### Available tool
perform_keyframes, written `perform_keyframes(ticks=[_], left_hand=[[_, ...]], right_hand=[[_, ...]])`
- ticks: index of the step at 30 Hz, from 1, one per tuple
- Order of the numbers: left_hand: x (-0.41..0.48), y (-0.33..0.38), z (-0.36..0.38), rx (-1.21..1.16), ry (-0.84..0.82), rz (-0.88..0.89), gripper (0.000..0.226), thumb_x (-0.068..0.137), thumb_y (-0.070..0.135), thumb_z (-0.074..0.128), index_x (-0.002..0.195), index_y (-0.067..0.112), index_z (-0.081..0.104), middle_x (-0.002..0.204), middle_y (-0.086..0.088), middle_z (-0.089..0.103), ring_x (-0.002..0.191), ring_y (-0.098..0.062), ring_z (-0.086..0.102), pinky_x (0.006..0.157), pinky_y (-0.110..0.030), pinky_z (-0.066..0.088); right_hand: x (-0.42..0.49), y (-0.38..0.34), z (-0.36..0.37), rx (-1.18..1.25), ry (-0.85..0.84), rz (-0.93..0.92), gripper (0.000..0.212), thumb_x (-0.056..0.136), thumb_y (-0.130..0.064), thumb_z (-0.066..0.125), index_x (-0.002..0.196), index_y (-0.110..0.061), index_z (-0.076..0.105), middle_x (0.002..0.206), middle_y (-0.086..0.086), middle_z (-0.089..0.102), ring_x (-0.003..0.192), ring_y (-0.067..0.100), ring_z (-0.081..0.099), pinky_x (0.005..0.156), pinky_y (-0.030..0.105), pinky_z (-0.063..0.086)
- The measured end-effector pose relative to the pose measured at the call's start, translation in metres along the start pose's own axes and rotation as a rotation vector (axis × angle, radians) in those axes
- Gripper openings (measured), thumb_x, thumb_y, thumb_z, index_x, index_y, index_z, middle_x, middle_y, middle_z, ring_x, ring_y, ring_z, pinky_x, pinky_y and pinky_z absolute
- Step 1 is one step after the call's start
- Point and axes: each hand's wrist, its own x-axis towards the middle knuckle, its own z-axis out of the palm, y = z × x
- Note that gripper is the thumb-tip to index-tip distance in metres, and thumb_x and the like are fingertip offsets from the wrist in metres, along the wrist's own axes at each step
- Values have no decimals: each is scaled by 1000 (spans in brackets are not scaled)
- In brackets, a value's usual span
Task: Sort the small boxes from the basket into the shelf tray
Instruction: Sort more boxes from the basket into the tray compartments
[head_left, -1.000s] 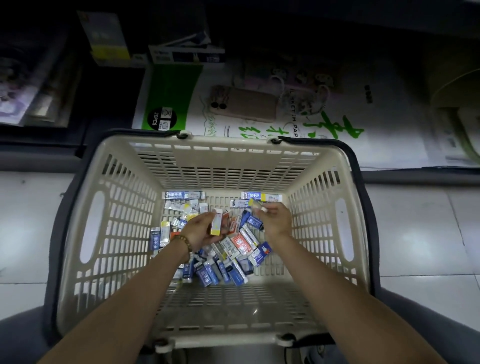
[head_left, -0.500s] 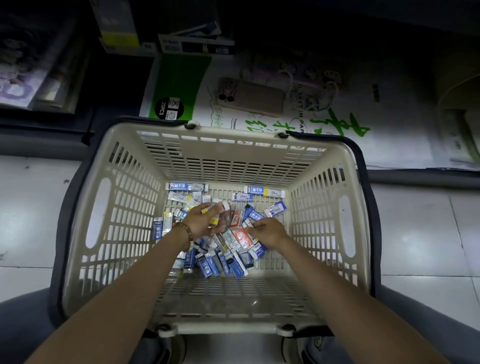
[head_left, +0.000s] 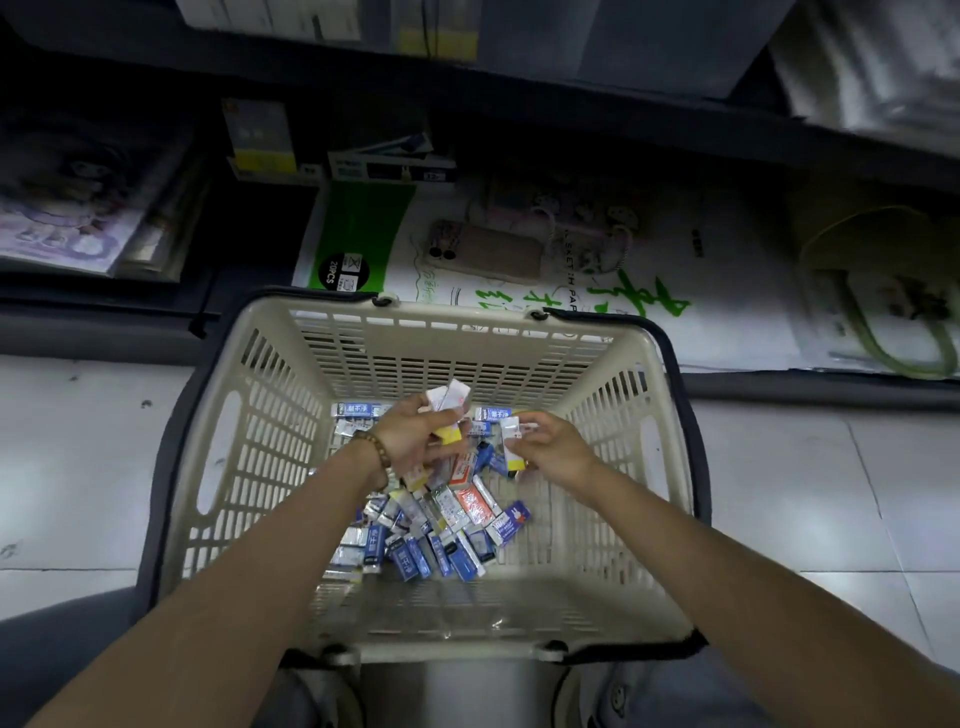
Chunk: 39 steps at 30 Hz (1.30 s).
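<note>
Pale floor tiles (head_left: 78, 467) flanked the cream basket (head_left: 270, 374), where the left hand (head_left: 415, 441) clutched several bunched boxes (head_left: 448, 397) — apparently collecting one kind — while the right hand (head_left: 556, 452) pinched one white box (head_left: 511, 436) above the loose small boxes (head_left: 441, 525) heaped inside.

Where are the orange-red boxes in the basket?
Head view: the orange-red boxes lie mid-pile on the floor of the basket, just below the left hand, with blue boxes nearer the camera.
</note>
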Motion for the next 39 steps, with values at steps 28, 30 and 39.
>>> perform_keyframes(ticks=[28,30,39], left_hand=[[-200,158,79,620,-203,532,49,93,31,51,135,18,30,104,-1,53,82,-8,54,66,-22,48],[-197,161,76,698,-198,571,49,92,26,54,130,16,26,102,1,52,82,-3,55,69,-18,48],[-198,179,68,547,-161,752,37,87,13,61,123,10,53,113,-11,61,99,-18,63,84,-26,55]], right_hand=[[-185,-233,-43,386,-10,-543,13,84,-13,68,97,-12,70,93,11,73,81,18,71,74,25,58],[-182,-234,-43,392,-3,-530,17,82,-15,70,99,-14,71,95,10,73,82,19,71,74,25,58],[-176,-248,-49,554,-136,-470,28,86,-14,64,114,-9,64,101,10,73,85,13,70,71,18,55]])
